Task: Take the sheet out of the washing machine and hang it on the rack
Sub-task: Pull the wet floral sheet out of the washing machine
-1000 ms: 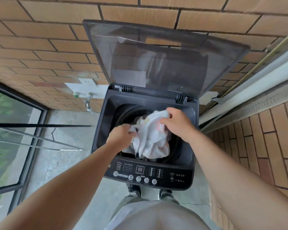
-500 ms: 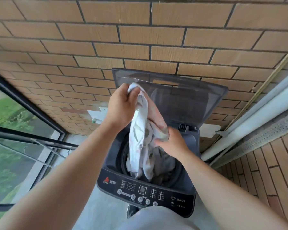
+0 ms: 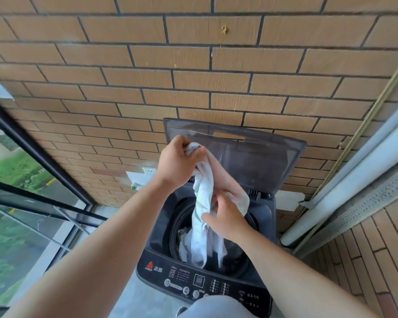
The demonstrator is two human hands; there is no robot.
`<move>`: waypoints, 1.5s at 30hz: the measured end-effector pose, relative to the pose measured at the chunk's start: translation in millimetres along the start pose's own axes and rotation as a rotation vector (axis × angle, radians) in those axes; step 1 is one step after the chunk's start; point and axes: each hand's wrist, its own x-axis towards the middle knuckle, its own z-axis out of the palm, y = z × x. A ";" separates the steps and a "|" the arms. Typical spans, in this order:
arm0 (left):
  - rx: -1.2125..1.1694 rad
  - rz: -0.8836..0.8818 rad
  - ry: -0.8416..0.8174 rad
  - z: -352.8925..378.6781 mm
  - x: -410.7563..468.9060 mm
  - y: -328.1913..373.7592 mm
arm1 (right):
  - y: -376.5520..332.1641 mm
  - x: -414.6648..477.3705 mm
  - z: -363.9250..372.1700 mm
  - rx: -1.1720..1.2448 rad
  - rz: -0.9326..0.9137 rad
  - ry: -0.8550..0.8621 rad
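A dark top-loading washing machine (image 3: 265,216) stands against the brick wall with its tinted lid (image 3: 257,152) raised. A white sheet (image 3: 202,228) with a faint print hangs twisted out of the drum. My left hand (image 3: 178,164) grips the sheet's top end, held up in front of the lid. Lower down, above the drum opening, my right hand (image 3: 228,219) holds a fold of the sheet. The sheet's lower part still lies inside the drum. No rack is in view.
The control panel (image 3: 200,283) faces me at the machine's front. A glass window with black frames (image 3: 39,157) runs along the left. White pipes (image 3: 345,187) slant down the right wall. A wall socket (image 3: 145,174) sits left of the machine.
My left hand has pulled the sheet's end up from the drum to lid height. My right hand has shifted its hold lower on the sheet. The view has tilted up the wall.
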 end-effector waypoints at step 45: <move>-0.390 0.027 -0.059 -19.6 6.3 24.1 | -56.7 8.5 -114.8 -0.179 -0.116 0.100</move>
